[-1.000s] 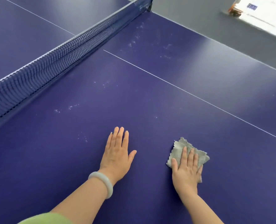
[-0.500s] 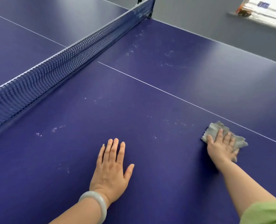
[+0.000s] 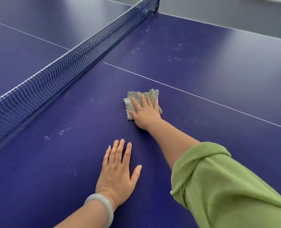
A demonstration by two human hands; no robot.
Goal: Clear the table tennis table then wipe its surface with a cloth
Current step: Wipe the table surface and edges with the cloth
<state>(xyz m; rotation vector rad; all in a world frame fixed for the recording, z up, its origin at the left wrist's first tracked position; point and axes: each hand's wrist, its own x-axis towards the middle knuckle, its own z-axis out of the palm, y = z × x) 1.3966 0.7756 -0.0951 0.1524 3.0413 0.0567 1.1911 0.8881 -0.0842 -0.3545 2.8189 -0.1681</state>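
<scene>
Pressing flat, right hand (image 3: 145, 112) covers crumpled, frayed grey cloth (image 3: 137, 99).

The right hand (image 3: 145, 112) lies palm down at the end of an outstretched arm, fingers spread flat and pressing on the cloth (image 3: 136, 97), green sleeve (image 3: 227, 186) rolled up near the elbow. The left hand (image 3: 118, 173) rests nearer the body, palm down, fingers straight and close together (thumb angled outward), bare forearm with a pale bangle (image 3: 103, 206) at the wrist.
</scene>
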